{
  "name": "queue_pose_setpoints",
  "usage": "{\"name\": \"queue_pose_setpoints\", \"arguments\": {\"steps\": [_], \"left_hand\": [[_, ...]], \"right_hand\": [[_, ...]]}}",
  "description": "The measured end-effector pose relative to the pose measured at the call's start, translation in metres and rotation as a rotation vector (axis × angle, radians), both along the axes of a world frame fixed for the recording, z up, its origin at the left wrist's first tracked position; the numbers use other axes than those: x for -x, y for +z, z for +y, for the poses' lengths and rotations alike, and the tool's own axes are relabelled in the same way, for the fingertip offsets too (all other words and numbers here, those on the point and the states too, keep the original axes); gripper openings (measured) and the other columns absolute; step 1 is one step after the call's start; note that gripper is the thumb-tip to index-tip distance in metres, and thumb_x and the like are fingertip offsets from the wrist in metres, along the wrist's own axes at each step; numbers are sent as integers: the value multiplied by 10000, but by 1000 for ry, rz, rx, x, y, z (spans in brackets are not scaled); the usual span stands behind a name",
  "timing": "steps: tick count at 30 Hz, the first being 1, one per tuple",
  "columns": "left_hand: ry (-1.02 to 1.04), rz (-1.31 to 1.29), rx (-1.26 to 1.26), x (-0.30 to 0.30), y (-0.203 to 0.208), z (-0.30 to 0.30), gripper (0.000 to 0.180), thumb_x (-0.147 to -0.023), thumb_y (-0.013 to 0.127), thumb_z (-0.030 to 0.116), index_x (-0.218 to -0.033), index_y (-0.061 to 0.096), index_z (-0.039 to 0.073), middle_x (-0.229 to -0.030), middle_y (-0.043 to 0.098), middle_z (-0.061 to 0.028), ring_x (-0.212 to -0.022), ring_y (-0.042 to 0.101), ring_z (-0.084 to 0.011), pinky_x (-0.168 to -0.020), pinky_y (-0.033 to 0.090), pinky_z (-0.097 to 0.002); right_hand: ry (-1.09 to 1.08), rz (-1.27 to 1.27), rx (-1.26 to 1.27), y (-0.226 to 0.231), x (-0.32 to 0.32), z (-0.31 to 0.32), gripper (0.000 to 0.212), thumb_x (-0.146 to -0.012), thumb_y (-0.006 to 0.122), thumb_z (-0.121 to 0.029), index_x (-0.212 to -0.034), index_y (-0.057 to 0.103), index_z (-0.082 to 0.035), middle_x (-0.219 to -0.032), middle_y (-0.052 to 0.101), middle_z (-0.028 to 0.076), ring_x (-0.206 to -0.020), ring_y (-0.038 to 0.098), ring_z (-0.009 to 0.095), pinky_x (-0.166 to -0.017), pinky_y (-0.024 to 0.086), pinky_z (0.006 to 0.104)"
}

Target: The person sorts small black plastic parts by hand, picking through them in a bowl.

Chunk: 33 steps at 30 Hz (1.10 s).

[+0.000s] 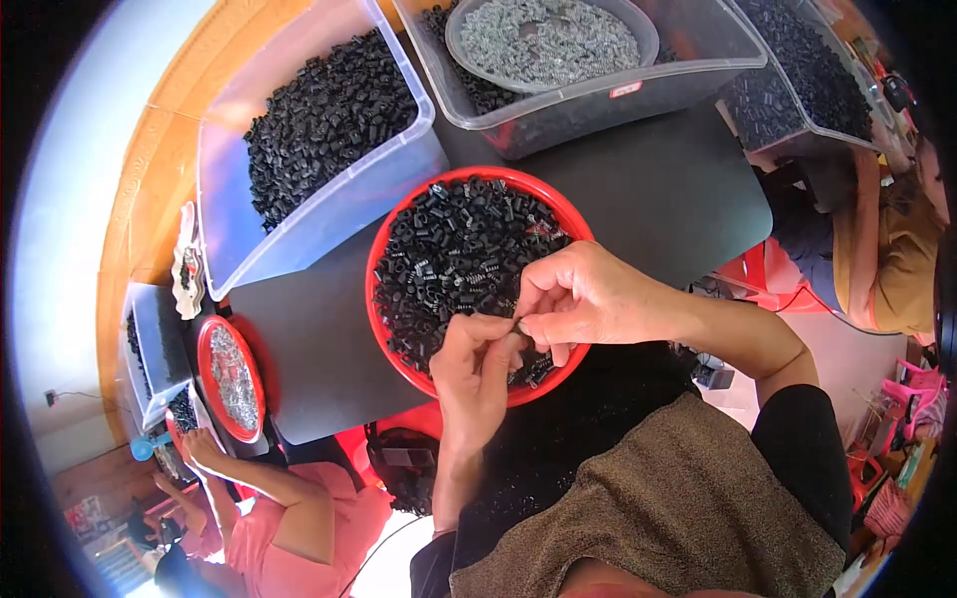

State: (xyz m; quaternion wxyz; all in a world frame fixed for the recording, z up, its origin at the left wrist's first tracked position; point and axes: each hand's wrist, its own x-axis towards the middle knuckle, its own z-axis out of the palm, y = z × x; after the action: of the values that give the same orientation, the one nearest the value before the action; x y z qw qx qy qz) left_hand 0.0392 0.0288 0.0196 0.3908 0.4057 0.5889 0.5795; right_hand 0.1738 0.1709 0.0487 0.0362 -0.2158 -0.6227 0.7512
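Note:
A round red basin (373,311) sits at the table's near edge, heaped with small black plastic pieces (454,234) and thin metal springs mixed among them. Over its lower right side my two hands meet fingertip to fingertip. My left hand (473,371) pinches with thumb and forefinger. From the right, my right hand (586,304) pinches at the same spot. Between the fingertips a small dark piece (517,326) just shows; fingers cover most of it, so its exact shape is hidden.
On the dark table (638,189) stand a clear bin (329,194) of black pieces and another bin (618,112) bearing a bowl of springs (553,45). A red-rimmed dish (258,399) lies left. People work at left, near a pink shirt (309,518), and at right.

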Motion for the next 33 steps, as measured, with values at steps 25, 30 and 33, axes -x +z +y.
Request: {"name": "queue_pose_setpoints", "arguments": {"steps": [25,30,33], "left_hand": [[-106,108,-31,8,20,2,115,-862,593,-75,-940,542,-8,-860,625,-97,-657,582,-88,-584,481,-206],[293,520,-387,69,88,49,37,-874,536,-34,-863,531,1,-709,593,-92,-629,585,-154,-610,483,-256],[379,775,-274,127,124,88,316,-922,589,162,-1182,579,-16,-986,669,-109,-770,580,-100,-710,447,-208]], "right_hand": [[6,-24,15,3,-20,7,189,-813,727,-100,-898,627,35,-741,671,65,-604,635,95,-539,482,197],[-250,8,-283,-9,-41,15,140,-834,697,-137,-862,663,-4,-676,657,56,-551,608,90,-498,460,219],[-339,-30,-393,-15,-49,21,128,-850,676,-130,-862,663,-4,-668,652,61,-535,593,82,-486,448,230]]}}
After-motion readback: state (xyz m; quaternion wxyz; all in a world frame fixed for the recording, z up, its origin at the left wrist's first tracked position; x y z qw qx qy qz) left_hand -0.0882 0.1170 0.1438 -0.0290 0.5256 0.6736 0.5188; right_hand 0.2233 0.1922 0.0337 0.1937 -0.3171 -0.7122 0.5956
